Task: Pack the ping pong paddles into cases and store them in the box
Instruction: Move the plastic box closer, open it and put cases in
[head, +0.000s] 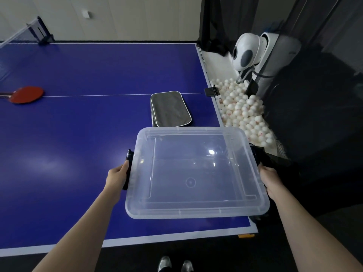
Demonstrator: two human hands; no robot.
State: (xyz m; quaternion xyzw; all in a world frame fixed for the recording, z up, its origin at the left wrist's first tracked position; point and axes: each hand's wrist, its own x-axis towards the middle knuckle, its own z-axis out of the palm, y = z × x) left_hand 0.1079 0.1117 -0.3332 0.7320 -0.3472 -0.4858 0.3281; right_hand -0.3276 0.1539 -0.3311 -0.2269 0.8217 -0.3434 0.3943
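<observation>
Obs. 1: Both hands are on the clear plastic box (196,171), one at each short end. The box sits at 5 o'clock in my view, over the near right corner of the blue table (78,134), and its right end overhangs the table edge. I cannot tell whether its base touches the table.

Obs. 2: Left hand (117,179) is at the box's 9 o'clock. The thumb lies pressed along the black side latch (128,158). The other fingers are curled under the rim, out of sight.

Obs. 3: Right hand (270,179) is at the box's 3 o'clock, thumb against the rim. The remaining fingers are hidden behind the box wall, so I cannot tell their spread.

Obs. 4: A grey case (170,109) with white piping lies flat on the table at the box's 12 o'clock, just beyond the far rim.

Obs. 5: One red paddle (26,94) lies flat at the table's 9 o'clock edge, well apart from the case and the box.

Obs. 6: White balls (241,112) are heaped in a tray off the table at the box's 1 o'clock, with a white ball machine (247,50) above them.
</observation>
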